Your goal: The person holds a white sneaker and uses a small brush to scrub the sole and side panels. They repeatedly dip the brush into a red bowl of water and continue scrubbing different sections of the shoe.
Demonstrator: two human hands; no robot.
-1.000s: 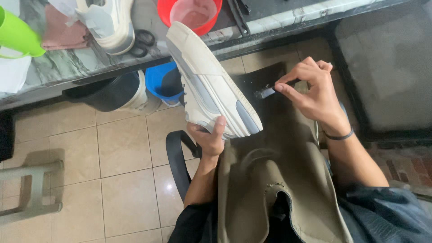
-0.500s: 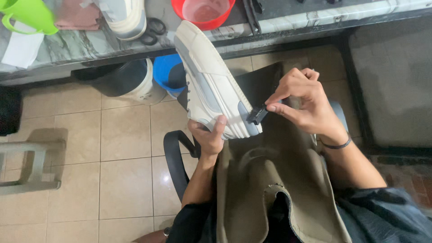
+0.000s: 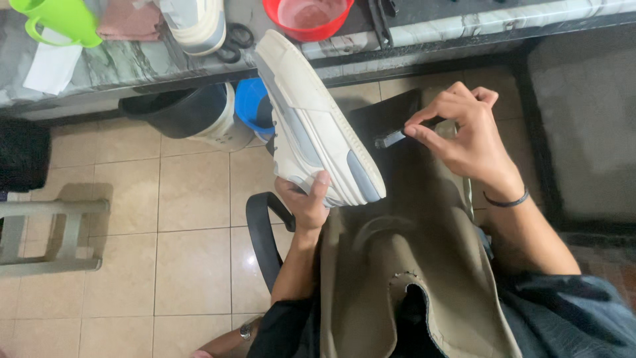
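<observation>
My left hand [image 3: 306, 202] grips the heel end of a white and grey sneaker [image 3: 311, 122], held sole-side up and tilted toward the counter. My right hand [image 3: 467, 139] pinches a small dark tool [image 3: 392, 138] with a grey tip, held just right of the sneaker's heel and apart from it. A khaki apron [image 3: 411, 265] covers my lap below both hands.
A marble counter [image 3: 132, 63] at the top holds a green jug [image 3: 56, 20], a second sneaker [image 3: 199, 23], black scissors [image 3: 232, 40] and a red bowl [image 3: 308, 16]. A black bin [image 3: 179, 113] and blue bucket [image 3: 250, 106] stand under it. A grey stool [image 3: 40, 232] stands at left on the tiled floor.
The right hand with the tool touched the sneaker's heel half a second ago and has now drawn away to the right. The sneaker stays in the left hand.
</observation>
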